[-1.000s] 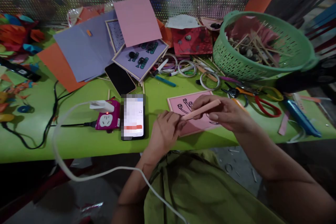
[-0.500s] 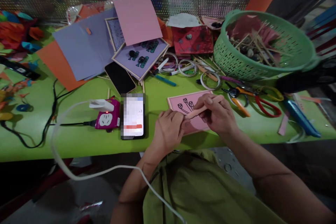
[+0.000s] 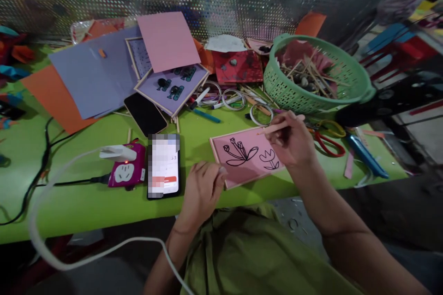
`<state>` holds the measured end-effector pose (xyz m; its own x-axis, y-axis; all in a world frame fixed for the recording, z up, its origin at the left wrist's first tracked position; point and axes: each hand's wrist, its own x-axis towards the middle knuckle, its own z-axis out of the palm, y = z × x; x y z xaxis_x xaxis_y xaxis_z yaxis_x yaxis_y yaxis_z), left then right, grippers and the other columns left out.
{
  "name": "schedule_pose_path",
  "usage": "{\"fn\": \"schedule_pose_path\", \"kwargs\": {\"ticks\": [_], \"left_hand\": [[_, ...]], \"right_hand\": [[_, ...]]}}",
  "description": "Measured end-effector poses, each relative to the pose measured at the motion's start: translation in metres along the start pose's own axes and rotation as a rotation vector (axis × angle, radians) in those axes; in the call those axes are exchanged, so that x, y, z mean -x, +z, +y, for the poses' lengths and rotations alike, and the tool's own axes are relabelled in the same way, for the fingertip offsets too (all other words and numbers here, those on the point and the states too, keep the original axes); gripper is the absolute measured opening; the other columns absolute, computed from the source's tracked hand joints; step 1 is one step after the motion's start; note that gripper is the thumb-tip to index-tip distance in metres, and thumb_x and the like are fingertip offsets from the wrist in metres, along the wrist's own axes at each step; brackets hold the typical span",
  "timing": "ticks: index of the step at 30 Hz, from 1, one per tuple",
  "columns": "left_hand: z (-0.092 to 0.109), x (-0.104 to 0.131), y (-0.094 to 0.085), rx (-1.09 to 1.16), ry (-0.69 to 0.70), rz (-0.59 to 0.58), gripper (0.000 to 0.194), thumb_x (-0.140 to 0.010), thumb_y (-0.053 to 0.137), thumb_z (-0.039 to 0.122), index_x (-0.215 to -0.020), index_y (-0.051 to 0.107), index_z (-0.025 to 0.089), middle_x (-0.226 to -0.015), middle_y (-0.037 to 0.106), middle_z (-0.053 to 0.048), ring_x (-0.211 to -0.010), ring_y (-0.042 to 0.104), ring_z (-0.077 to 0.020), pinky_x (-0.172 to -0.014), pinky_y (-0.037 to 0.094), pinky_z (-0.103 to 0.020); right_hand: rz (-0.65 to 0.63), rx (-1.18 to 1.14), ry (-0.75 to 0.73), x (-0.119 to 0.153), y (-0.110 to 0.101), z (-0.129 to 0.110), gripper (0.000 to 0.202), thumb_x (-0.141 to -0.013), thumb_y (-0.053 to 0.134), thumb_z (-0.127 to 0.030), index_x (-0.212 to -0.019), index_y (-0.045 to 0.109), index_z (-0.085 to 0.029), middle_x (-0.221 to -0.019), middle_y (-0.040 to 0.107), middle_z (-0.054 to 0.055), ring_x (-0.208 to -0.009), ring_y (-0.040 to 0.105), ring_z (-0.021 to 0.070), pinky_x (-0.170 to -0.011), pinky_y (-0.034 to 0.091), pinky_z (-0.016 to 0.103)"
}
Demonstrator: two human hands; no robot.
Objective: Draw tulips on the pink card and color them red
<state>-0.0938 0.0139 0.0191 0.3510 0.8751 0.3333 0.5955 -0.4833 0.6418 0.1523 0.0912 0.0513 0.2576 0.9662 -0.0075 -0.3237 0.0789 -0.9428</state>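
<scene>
A pink card (image 3: 231, 177) with black-outlined flowers and pale strips along its edges lies on the green table. Over its upper right corner, my right hand (image 3: 292, 140) grips an orange-tipped, peach-coloured pen (image 3: 282, 125), its tip pointing left above the card. At the card's left edge is my left hand (image 3: 205, 188), fingers curled together, with a small greyish thing at the fingertips that I cannot make out. A lit phone (image 3: 163, 166) lies left of my left hand.
A magenta socket block (image 3: 127, 166) with a white charger and looping cable is at the left. Behind are a dark phone (image 3: 145, 113), purple sheets (image 3: 93, 69), tape rings and markers. A green basket (image 3: 294, 94) of sticks and stones and red-handled scissors (image 3: 328, 145) stand right.
My hands have moved apart, the right keeping the pen and the left drawing away from it. More of the card's drawing shows. The view has shifted, too.
</scene>
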Motion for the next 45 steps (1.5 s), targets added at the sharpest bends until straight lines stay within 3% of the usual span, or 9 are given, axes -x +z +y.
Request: {"fn": "schedule_pose_path", "kwargs": {"ticks": [3,7,12,19,24,38,45], "left_hand": [[0.001,0.008,-0.003,0.063,-0.002,-0.067,0.031,-0.113,0.04,0.03,-0.092,0.061,0.023,-0.091,0.075,-0.004,-0.086,0.064,-0.0226,-0.08,0.046,-0.036],[0.002,0.014,-0.005,0.109,0.031,-0.167,0.023,-0.11,0.047,0.025,-0.101,0.068,0.023,-0.11,0.082,-0.006,-0.105,0.07,-0.0255,-0.091,0.05,-0.042],[0.002,0.014,-0.005,0.107,0.05,-0.217,0.019,-0.108,0.05,0.021,-0.108,0.069,0.022,-0.119,0.083,-0.007,-0.108,0.071,-0.026,-0.094,0.05,-0.046],[0.001,0.012,-0.007,0.147,0.028,-0.227,0.019,-0.112,0.049,0.027,-0.108,0.067,0.022,-0.123,0.082,-0.005,-0.11,0.07,-0.025,-0.095,0.048,-0.045],[0.0,0.011,-0.007,0.163,0.018,-0.247,0.02,-0.112,0.049,0.027,-0.109,0.067,0.023,-0.124,0.082,-0.004,-0.11,0.07,-0.0253,-0.093,0.048,-0.046],[0.001,0.008,-0.009,0.191,0.005,-0.258,0.018,-0.111,0.051,0.029,-0.103,0.065,0.024,-0.123,0.082,-0.003,-0.107,0.07,-0.0254,-0.092,0.048,-0.045],[0.001,0.009,-0.01,0.171,-0.002,-0.264,0.017,-0.11,0.052,0.027,-0.106,0.068,0.023,-0.121,0.083,-0.005,-0.106,0.069,-0.0252,-0.092,0.049,-0.045]], "right_hand": [[-0.03,0.064,0.004,-0.001,-0.008,-0.003,0.039,-0.067,0.092,-0.055,-0.068,0.068,-0.024,-0.059,0.059,-0.003,-0.044,0.046,0.0082,-0.036,0.034,0.023],[-0.134,0.258,-0.01,-0.002,-0.02,-0.007,0.03,-0.072,0.087,-0.051,-0.073,0.073,-0.025,-0.062,0.064,0.0,-0.05,0.058,0.0143,-0.044,0.046,0.029],[-0.182,0.387,-0.041,-0.002,-0.029,0.0,0.02,-0.073,0.087,-0.038,-0.078,0.075,-0.023,-0.069,0.07,0.002,-0.059,0.066,0.0171,-0.054,0.054,0.032],[-0.279,0.596,-0.031,-0.001,-0.032,0.01,0.017,-0.085,0.085,-0.037,-0.082,0.074,-0.025,-0.076,0.072,0.001,-0.071,0.068,0.017,-0.066,0.055,0.032],[-0.324,0.75,-0.086,0.002,-0.025,0.006,0.016,-0.087,0.082,-0.037,-0.08,0.073,-0.027,-0.073,0.071,0.001,-0.065,0.061,0.0179,-0.06,0.047,0.033],[-0.39,0.822,-0.117,0.002,-0.025,0.005,0.009,-0.093,0.077,-0.031,-0.084,0.074,-0.029,-0.077,0.073,0.001,-0.068,0.063,0.0188,-0.062,0.048,0.035],[-0.396,0.823,-0.1,0.003,-0.026,0.006,0.007,-0.091,0.078,-0.029,-0.085,0.075,-0.028,-0.074,0.071,0.0,-0.061,0.058,0.0161,-0.055,0.043,0.033]]}}
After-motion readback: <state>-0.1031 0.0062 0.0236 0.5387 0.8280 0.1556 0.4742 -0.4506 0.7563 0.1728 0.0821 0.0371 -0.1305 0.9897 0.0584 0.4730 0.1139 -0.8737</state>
